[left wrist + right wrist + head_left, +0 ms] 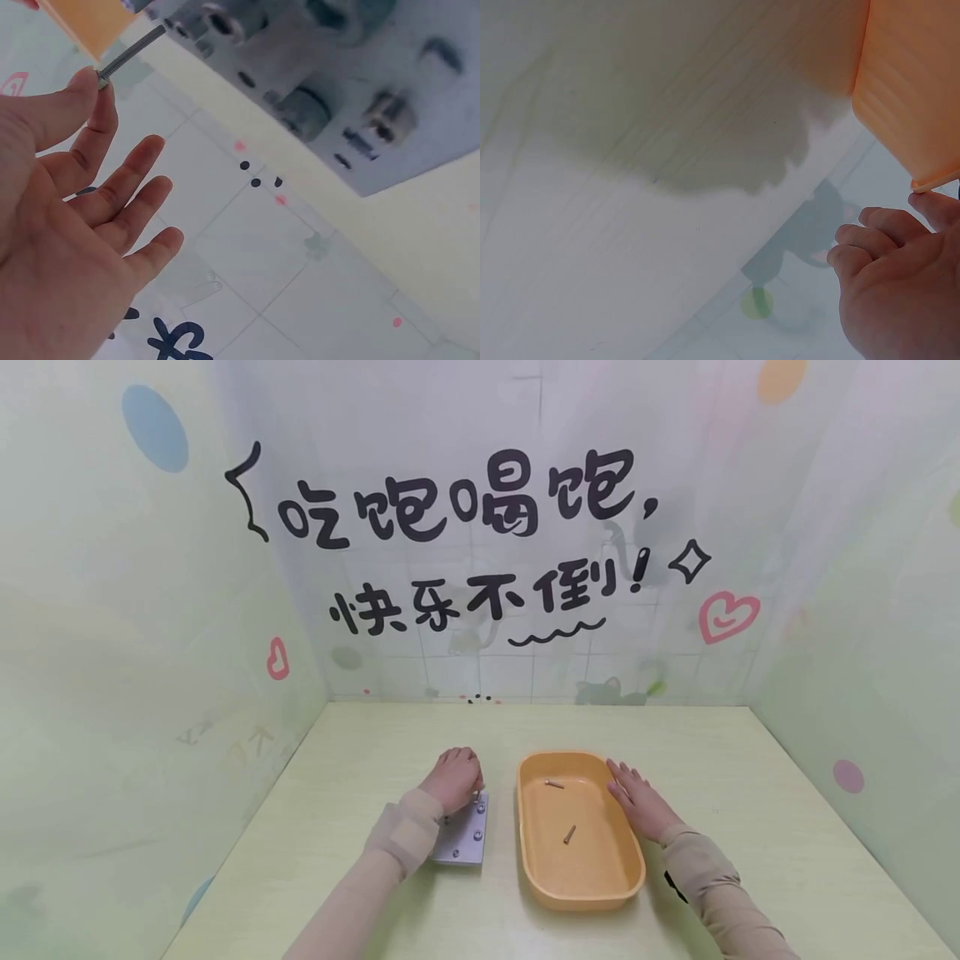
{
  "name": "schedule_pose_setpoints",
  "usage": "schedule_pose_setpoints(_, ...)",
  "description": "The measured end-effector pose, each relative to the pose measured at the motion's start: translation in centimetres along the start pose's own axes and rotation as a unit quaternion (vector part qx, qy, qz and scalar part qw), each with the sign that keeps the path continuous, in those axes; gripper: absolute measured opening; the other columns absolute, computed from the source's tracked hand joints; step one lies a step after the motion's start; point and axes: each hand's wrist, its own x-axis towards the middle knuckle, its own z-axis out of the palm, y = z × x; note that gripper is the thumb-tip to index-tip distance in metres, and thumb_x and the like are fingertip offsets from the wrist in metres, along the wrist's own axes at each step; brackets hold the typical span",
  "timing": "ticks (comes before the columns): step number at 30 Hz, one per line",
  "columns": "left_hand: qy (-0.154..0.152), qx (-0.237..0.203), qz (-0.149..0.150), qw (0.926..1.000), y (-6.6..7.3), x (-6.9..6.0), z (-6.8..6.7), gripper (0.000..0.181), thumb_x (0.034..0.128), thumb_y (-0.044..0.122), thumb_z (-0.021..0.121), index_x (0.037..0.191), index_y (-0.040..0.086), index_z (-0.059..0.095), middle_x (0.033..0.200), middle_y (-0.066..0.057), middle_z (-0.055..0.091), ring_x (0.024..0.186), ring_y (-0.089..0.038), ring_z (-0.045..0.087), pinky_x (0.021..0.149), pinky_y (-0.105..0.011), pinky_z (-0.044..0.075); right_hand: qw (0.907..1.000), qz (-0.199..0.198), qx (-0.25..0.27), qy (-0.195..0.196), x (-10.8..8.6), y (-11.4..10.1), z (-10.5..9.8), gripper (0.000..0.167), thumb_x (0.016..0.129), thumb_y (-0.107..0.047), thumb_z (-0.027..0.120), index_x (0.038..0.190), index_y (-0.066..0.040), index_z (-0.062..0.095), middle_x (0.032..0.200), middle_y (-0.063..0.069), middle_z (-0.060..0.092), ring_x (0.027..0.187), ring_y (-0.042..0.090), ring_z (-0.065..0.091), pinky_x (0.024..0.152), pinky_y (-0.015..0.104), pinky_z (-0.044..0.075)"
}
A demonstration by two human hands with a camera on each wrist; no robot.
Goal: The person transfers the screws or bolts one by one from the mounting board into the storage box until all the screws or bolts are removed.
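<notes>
My left hand (453,779) is over the far end of a grey metal block (462,845). Between thumb and index finger it pinches a screw (133,54) by one end, and the threaded shank points toward the block. The other fingers of that hand are loosely spread. Several socket-head screws (390,118) stand in the block's face. To the right is an orange plastic tray (588,872), with two loose screws, one near the far end (554,784) and one near the middle (570,835). My right hand (643,802) touches the tray's right rim with extended fingers.
Block and tray stand side by side on a pale wooden table (712,760), a narrow gap between them. Printed curtains enclose the table at the left, back (525,668) and right.
</notes>
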Motion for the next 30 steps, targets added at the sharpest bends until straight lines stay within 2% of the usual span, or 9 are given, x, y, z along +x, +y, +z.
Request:
schedule_pose_setpoints(4,-0.011,0.003,-0.008,0.9999,0.7,0.6,-0.7,0.015,0.0975,0.016,0.062,0.085,0.008,0.065,0.117,-0.014,0.059,0.121,-0.033,0.052,0.115,-0.049,0.036,1.0000,0.002,-0.001,0.000,0.0,0.1,0.0,0.052,0.108,-0.021,0.036,0.151,0.007,0.026,0.154,0.036,0.021,0.143,0.056,0.014,0.118,0.066,0.011)
schedule_pose_setpoints(7,-0.007,0.012,-0.001,0.9999,1.1,1.0,-1.1,0.015,0.0980,0.019,0.061,0.087,0.010,0.066,0.117,-0.012,0.060,0.122,-0.031,0.052,0.115,-0.048,0.036,1.0000,0.003,-0.003,0.001,0.0,0.1,0.0,0.052,0.108,-0.022,0.036,0.151,0.006,0.026,0.154,0.036,0.021,0.143,0.056,0.014,0.118,0.066,0.011)
schedule_pose_setpoints(13,0.005,0.024,0.028,0.9993,2.0,1.7,-1.9,0.015,0.0980,0.020,0.061,0.088,0.010,0.066,0.115,-0.012,0.060,0.120,-0.032,0.053,0.114,-0.047,0.037,1.0000,-0.001,-0.006,0.002,0.1,0.0,-0.1,0.052,0.108,-0.022,0.036,0.151,0.007,0.027,0.153,0.037,0.022,0.142,0.057,0.014,0.118,0.067,0.012)
schedule_pose_setpoints(19,0.003,0.031,0.045,0.9985,3.3,2.5,-2.2,0.015,0.0979,0.021,0.061,0.089,0.010,0.067,0.116,-0.011,0.060,0.120,-0.032,0.053,0.113,-0.047,0.037,1.0000,-0.002,-0.006,0.003,-0.1,0.0,-0.1,0.051,0.108,-0.020,0.037,0.150,0.007,0.028,0.153,0.037,0.023,0.143,0.056,0.014,0.117,0.067,0.011)
schedule_pose_setpoints(25,0.001,0.024,0.063,0.9977,4.9,3.2,-2.6,0.013,0.0981,0.020,0.061,0.093,0.009,0.067,0.118,-0.012,0.059,0.122,-0.031,0.052,0.114,-0.046,0.036,0.9999,-0.002,-0.012,0.005,-0.1,0.0,-0.1,0.051,0.108,-0.020,0.038,0.150,0.007,0.029,0.153,0.037,0.023,0.143,0.056,0.015,0.117,0.067,0.012)
schedule_pose_setpoints(30,0.004,0.045,0.081,0.9957,6.4,4.0,-2.6,0.013,0.0985,0.021,0.061,0.093,0.011,0.067,0.119,-0.010,0.060,0.122,-0.030,0.052,0.113,-0.045,0.038,0.9999,-0.003,-0.016,0.005,0.0,-0.2,-0.1,0.051,0.108,-0.021,0.038,0.150,0.007,0.029,0.153,0.037,0.024,0.142,0.057,0.016,0.117,0.066,0.013)
